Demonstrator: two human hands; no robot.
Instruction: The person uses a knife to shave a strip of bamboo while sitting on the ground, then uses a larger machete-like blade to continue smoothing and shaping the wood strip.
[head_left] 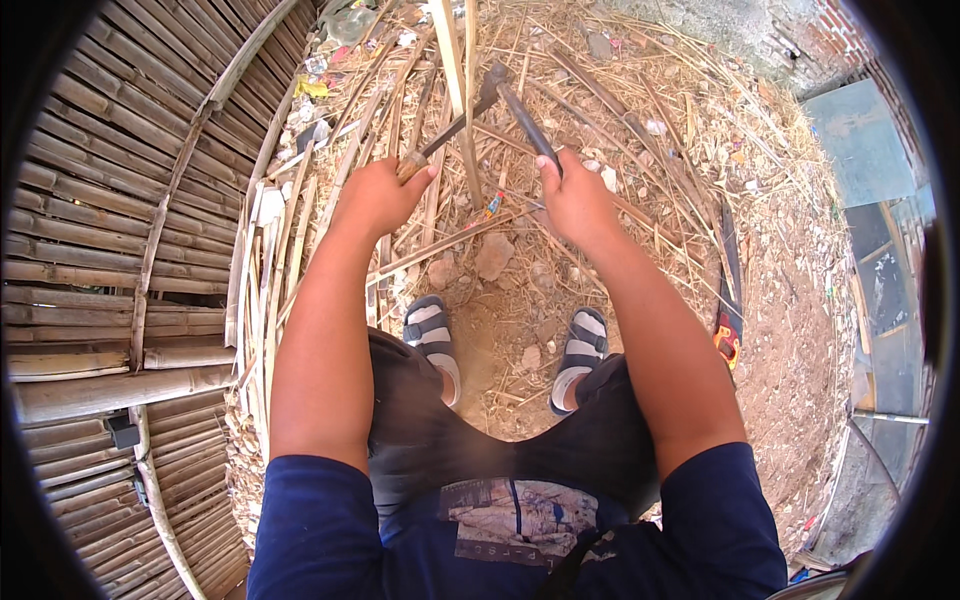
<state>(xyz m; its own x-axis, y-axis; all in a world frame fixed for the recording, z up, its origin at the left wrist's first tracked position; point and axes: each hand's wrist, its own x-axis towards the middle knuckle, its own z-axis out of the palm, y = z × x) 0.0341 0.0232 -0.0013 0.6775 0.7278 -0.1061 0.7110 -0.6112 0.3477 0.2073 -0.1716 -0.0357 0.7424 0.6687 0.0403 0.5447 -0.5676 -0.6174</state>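
Observation:
My left hand (380, 197) is closed around the wooden handle of a machete (446, 136), whose dark blade slants up and away to the right. The blade crosses an upright bamboo strip (449, 50), which is parted into two pieces above it; the lower part (471, 170) reaches down to the littered ground. In my right hand (580, 205) is a hammer (526, 122), gripped by its dark handle. Its head is at the far end of the blade; whether the two touch I cannot tell. Both forearms reach forward over my knees.
A handsaw (728, 290) with a red and orange handle lies on the right. Split bamboo strips (285, 260) lie along the bamboo slat wall (110, 190) at left. Stones (494, 256) and straw-like scraps cover the ground. Blue-grey sheets (862, 140) stand at far right.

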